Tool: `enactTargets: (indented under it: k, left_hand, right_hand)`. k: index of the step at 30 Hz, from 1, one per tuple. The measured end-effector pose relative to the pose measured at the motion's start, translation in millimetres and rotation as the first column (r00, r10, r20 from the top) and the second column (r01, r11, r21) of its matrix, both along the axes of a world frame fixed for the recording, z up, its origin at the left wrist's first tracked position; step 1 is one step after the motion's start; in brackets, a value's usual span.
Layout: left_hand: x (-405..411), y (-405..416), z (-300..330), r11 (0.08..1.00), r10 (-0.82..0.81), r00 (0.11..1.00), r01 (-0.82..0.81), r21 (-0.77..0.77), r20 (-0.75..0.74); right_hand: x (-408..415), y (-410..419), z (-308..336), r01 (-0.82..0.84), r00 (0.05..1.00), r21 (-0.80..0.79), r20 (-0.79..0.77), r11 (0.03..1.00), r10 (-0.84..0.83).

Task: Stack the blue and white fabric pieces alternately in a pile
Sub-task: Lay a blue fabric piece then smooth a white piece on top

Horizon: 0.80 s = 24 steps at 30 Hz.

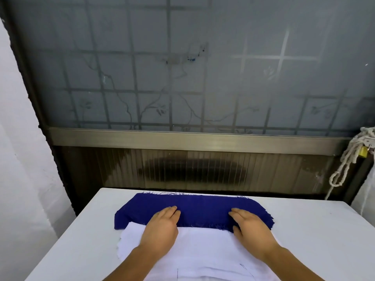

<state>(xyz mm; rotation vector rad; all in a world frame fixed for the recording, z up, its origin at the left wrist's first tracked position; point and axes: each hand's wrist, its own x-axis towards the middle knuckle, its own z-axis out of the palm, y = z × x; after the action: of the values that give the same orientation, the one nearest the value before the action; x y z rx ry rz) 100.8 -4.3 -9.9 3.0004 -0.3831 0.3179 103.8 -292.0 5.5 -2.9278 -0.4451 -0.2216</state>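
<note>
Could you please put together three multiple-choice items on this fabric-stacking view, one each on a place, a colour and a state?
1. Where does the blue fabric lie relative to the white fabric?
A. nearer the person
B. farther from the person
C. off the table

2. What colour is the padlock hanging by the rope?
A. yellow
B. red
C. black

3. How are the left hand and right hand held?
A. clenched in fists
B. flat, fingers straight, on the fabric
C. raised in the air

Answers: 1 B, the blue lies toward the table's far edge; 2 A, it is brass-yellow; 3 B, both palms lie flat.
</note>
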Motion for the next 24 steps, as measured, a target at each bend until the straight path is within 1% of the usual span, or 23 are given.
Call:
enactTargets:
  k: [1,4,5,7,9,11,13,14,16,17,19,22,24]
  left_hand:
    - [2,2,-2,0.999,-0.003,1.000,0.003,0.035,0.012]
    - [-1,3,0,0.993,-0.072,0.994,0.064,0.095,0.082]
    - [-2,3,-1,0.989,-0.103,0.988,0.089,0.118,0.111]
    - [-2,3,-2,0.986,-0.140,0.974,0.120,0.115,0.177]
    - [-2,5,0,0.988,-0.138,0.969,0.120,0.101,0.206]
    - [-4,4,4,0.991,-0.111,0.973,0.093,0.095,0.204]
    - [-6,2,8,0.995,-0.089,0.973,0.079,0.057,0.211]
    - [-7,2,11,0.997,-0.080,0.977,0.079,0.015,0.200]
    - [-7,5,11,0.990,-0.083,0.981,0.101,-0.100,0.177]
    - [-7,9,11,0.980,-0.078,0.986,0.103,-0.168,0.151]
    - [-5,19,7,0.964,-0.105,0.988,0.129,-0.231,0.110]
    - [-3,29,9,0.962,-0.143,0.984,0.162,-0.218,0.103]
    - [-2,31,16,0.975,-0.144,0.984,0.159,-0.153,0.103]
  right_hand:
    - [-1,-1,-2,0.008,1.000,-0.014,0.028,1.000,-0.007]
    - [-4,-4,-2,-0.042,0.981,-0.045,0.190,0.998,0.050]
    - [-4,-4,-3,-0.053,0.969,-0.087,0.238,0.995,0.072]
    - [-2,-4,-3,-0.056,0.949,-0.144,0.300,0.988,0.097]
    - [-1,-2,1,-0.039,0.948,-0.123,0.310,0.992,0.076]
    - [-1,-1,1,-0.021,0.954,-0.040,0.297,0.999,0.032]
    - [-2,-1,1,0.000,0.970,0.084,0.242,0.996,-0.020]
    - [-2,-1,1,0.023,0.978,0.119,0.202,0.993,-0.047]
    - [0,-5,-1,0.023,0.992,0.168,0.122,0.986,-0.043]
    - [0,-7,-2,0.010,0.996,0.227,0.079,0.974,-0.029]
    - [-1,-12,0,-0.012,1.000,0.345,-0.010,0.939,0.017]
    - [-5,-17,8,-0.004,0.995,0.435,-0.085,0.900,0.045]
    - [-9,-16,15,-0.003,0.999,0.421,-0.042,0.907,0.023]
